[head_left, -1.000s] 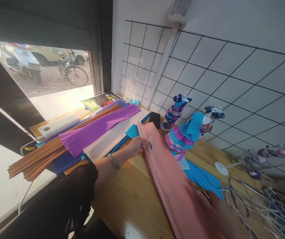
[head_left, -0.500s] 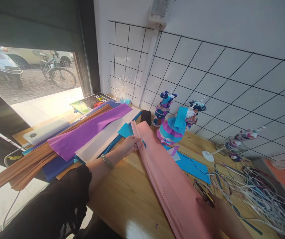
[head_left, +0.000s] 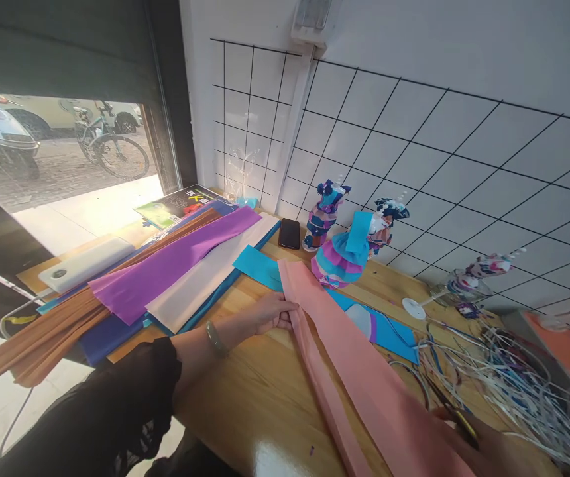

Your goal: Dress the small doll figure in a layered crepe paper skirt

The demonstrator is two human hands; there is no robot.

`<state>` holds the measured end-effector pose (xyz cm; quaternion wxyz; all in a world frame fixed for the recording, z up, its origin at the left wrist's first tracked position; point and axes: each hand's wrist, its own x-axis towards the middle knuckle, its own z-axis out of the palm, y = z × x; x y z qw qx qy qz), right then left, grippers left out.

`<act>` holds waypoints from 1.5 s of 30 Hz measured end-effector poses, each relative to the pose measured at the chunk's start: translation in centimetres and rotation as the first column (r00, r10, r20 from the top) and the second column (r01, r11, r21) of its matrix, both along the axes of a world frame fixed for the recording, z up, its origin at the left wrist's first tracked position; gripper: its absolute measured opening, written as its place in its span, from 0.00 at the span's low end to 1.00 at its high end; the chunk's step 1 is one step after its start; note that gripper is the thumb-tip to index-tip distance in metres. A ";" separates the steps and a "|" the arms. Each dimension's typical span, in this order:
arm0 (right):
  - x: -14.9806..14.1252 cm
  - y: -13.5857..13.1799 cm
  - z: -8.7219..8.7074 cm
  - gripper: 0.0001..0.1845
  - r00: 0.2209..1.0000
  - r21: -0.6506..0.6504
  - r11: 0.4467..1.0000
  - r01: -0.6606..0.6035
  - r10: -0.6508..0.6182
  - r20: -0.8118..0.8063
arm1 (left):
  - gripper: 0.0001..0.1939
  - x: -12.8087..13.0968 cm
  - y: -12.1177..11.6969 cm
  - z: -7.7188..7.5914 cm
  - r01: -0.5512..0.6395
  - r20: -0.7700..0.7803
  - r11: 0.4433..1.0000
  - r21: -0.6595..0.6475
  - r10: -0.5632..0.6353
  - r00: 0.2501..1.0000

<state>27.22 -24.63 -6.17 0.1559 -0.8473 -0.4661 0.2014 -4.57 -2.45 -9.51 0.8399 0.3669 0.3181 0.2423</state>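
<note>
My left hand [head_left: 276,313] is closed in a pinch on the edge of a long pink strip of cloth [head_left: 344,344], near its far end. A narrow band along the strip's left side stands apart from the wider part, with the wooden tabletop [head_left: 250,411] showing between them. My right hand [head_left: 494,444] is at the lower right, closed around scissors [head_left: 464,424] with dark blades and a yellowish handle. Its fingers also lie against the pink cloth, partly hidden. A blue cloth piece [head_left: 260,265] lies just beyond my left hand.
Purple cloth [head_left: 180,262], brown pleated cloth [head_left: 41,338] and a white device [head_left: 86,265] lie left. A phone [head_left: 289,234] and ruffled cloth figures [head_left: 344,255] stand or lie at the back. Tangled cords [head_left: 518,377] spread on the right, near a grid wall [head_left: 414,165].
My left hand has moved slightly down and right with the cloth. The narrow band has separated from the wide part. My right hand has moved right and down with the scissors.
</note>
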 end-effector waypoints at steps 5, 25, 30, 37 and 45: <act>-9.7 4.1 1.1 0.17 0.949 0.147 0.961 -0.235 0.259 -0.178 | 0.09 0.0 0.0 0.2 -0.049 -0.040 0.998 -0.032 0.047 0.998; -14.2 10.7 -1.4 0.07 0.865 0.197 0.909 -0.367 0.411 -0.288 | 0.08 -0.7 2.3 -1.1 -0.080 -0.033 0.995 -0.055 0.078 0.996; -14.2 10.6 -0.3 0.07 0.861 0.117 0.902 -0.416 0.432 -0.268 | 0.05 -0.9 2.8 -1.4 -0.115 -0.044 0.993 -0.019 0.114 0.993; -13.4 11.1 0.7 0.06 0.843 0.119 0.886 -0.449 0.464 -0.273 | 0.07 -1.0 3.3 -2.0 -0.133 -0.052 0.991 0.013 0.133 0.990; -14.2 12.1 -0.1 0.13 0.864 0.272 0.880 -0.391 0.452 -0.221 | 0.04 -0.9 3.3 -2.2 -0.139 -0.062 0.990 0.003 0.139 0.988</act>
